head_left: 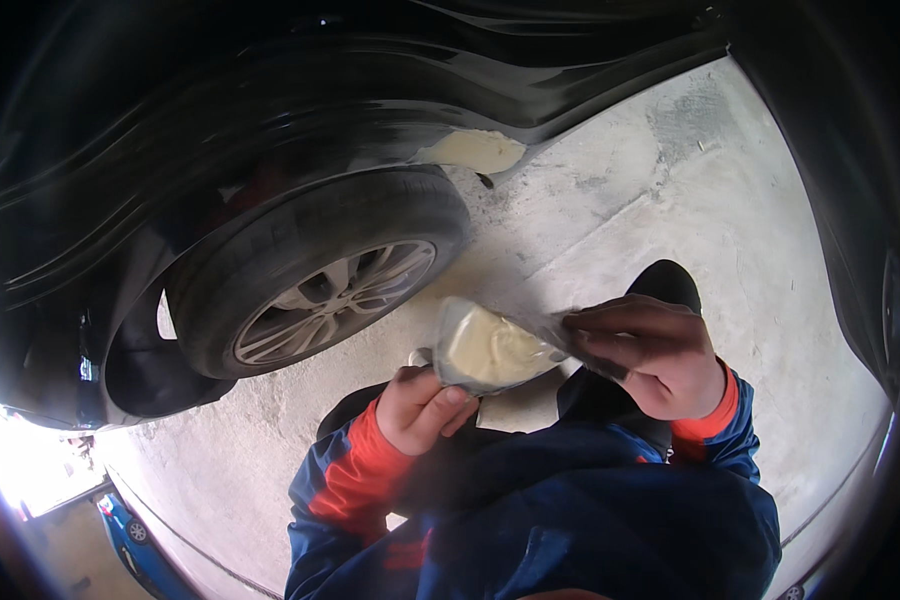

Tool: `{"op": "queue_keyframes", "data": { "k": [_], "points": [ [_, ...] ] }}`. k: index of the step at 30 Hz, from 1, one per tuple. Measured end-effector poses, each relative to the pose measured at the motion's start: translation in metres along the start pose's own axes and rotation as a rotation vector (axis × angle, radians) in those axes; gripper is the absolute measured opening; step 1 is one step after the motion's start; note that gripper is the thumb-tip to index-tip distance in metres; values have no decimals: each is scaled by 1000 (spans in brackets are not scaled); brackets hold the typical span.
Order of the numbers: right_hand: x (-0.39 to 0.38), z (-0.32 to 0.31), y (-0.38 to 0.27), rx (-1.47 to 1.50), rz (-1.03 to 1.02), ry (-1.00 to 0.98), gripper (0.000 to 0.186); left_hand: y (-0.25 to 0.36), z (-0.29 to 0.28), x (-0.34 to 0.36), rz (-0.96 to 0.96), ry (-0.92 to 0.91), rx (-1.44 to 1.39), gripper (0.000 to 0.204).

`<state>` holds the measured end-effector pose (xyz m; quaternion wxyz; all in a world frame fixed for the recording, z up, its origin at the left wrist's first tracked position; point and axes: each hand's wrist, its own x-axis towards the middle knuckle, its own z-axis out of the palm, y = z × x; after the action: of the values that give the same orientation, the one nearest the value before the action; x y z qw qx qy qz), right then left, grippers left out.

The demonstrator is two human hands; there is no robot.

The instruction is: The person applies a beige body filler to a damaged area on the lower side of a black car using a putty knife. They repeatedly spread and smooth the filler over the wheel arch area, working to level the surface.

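Note:
My left hand (425, 410) grips the lower left edge of a small pale plate (450, 335) bearing a mound of cream paste (495, 350). My right hand (650, 350) is closed on a dark flat tool, like a spreader (588, 362), held at the right edge of the paste; the tool's far edge is smeared or hidden. Above, a black car's body (270, 120) carries a cream patch (475, 150) on its lower edge, just behind and right of a wheel (335, 300) with silver spokes.
The car's bodywork arches over the top and left of the view. A dark curved panel (840, 250) borders the right. Pale concrete floor (690, 200) lies beneath. My knees and shoes are below my hands. A blue car (130, 540) shows at the far lower left, beside bright daylight.

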<state>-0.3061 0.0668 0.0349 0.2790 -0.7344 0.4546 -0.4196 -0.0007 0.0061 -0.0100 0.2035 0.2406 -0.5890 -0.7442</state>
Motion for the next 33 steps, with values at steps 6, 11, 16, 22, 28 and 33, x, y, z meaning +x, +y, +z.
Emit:
{"op": "queue_keyframes", "data": {
  "k": [6,11,16,22,28,33],
  "points": [
    [-4,21,29,110,610,169,6,11,2,-16,154,466,-83,63],
    [35,75,51,958,505,688,17,1,6,-13,179,389,-206,57],
    [62,94,75,1028,529,688,16,-7,1,-6,266,151,-312,44],
    [63,102,81,1172,547,690,17,-13,-3,-4,335,110,-297,42],
    [61,98,82,1358,599,703,17,-10,1,0,336,154,-231,42],
    [58,97,84,1426,645,687,19,-6,3,2,296,150,-201,40]
  ]
}}
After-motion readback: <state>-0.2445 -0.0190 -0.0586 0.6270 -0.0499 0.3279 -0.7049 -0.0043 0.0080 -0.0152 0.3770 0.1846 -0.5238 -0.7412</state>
